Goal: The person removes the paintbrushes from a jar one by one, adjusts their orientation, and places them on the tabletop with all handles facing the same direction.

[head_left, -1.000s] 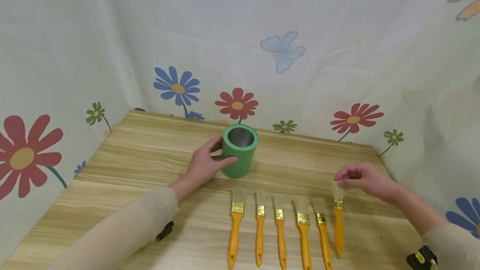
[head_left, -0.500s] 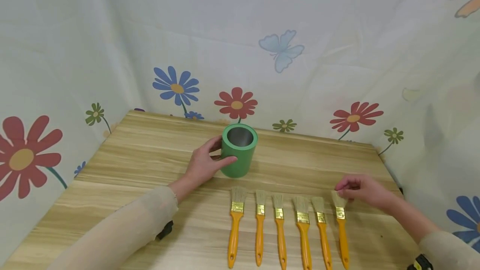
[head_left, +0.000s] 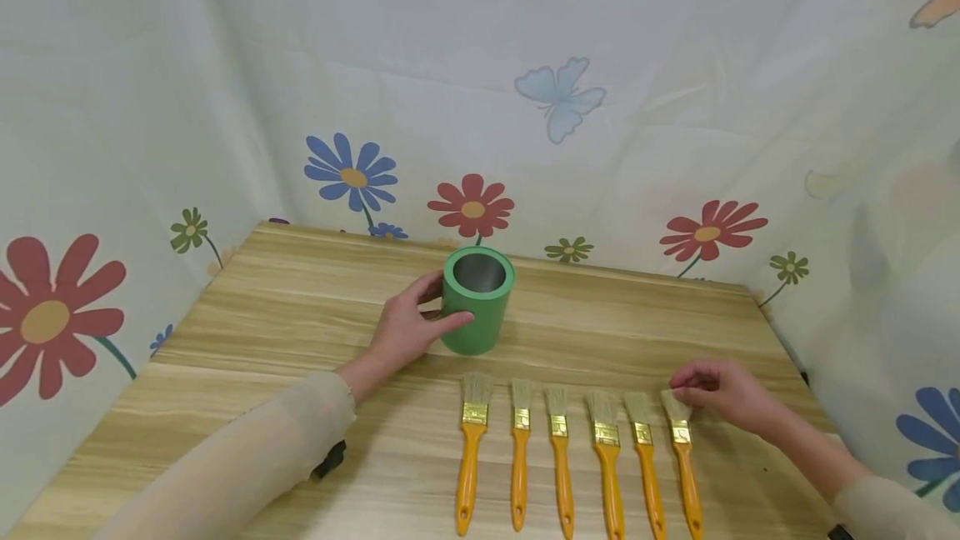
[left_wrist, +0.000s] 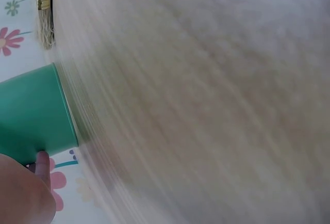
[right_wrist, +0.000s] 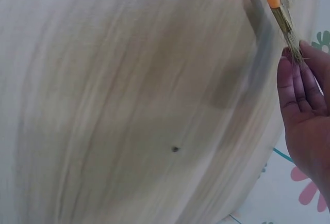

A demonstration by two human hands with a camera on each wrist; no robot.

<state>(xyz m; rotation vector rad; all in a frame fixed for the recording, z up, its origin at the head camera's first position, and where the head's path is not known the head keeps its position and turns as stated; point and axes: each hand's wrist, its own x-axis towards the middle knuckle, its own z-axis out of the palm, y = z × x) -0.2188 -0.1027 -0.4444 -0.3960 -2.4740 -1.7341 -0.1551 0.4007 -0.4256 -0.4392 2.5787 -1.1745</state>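
A green cylindrical cup (head_left: 480,319) with a wide rim and a dark grey inside stands upright on the wooden table. My left hand (head_left: 408,323) holds it from the left, thumb across the front and fingers behind. In the left wrist view, a finger of the left hand (left_wrist: 23,195) lies against the cup (left_wrist: 36,110). At the right end of a row of brushes, my right hand (head_left: 727,394) pinches the pale bristle tip of a paintbrush (head_left: 687,482). Its orange handle points toward me. The right wrist view shows the bristles between thumb and fingers of the right hand (right_wrist: 309,110).
Several more orange-handled paintbrushes lie side by side, bristles away from me, among them a wide one (head_left: 468,473) at the left end and another (head_left: 611,486) further right. Behind the wooden table (head_left: 300,298) hangs a white curtain (head_left: 420,48) printed with flowers and butterflies.
My right hand has come down toward me with the paintbrush, whose handle end has shifted right and nearer, beside the other brushes. The left hand and the cup have stayed in place.
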